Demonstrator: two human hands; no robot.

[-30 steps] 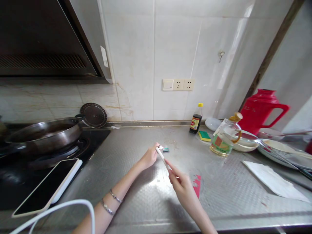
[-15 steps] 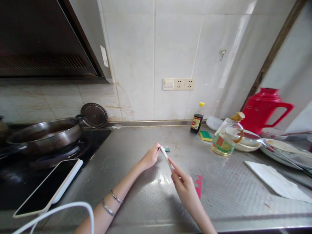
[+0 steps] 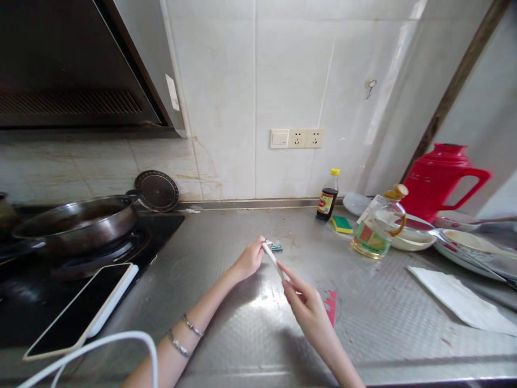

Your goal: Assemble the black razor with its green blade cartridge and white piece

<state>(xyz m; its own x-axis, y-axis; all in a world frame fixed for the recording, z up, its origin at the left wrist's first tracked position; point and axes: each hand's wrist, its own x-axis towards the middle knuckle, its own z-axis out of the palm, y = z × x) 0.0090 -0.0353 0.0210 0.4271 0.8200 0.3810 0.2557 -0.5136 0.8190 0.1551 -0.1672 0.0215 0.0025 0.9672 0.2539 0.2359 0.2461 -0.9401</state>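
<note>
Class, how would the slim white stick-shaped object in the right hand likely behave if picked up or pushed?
The slim white stick-shaped object is probably stiff: it runs straight out from the right hand. It is likely light, being so thin. Its smooth-looking surface might be slippery.

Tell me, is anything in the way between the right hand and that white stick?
No, nothing visible is: the right hand holds the white stick directly, by its near end. The left hand is at the far end, beside a small green thing, neither in between.
</note>
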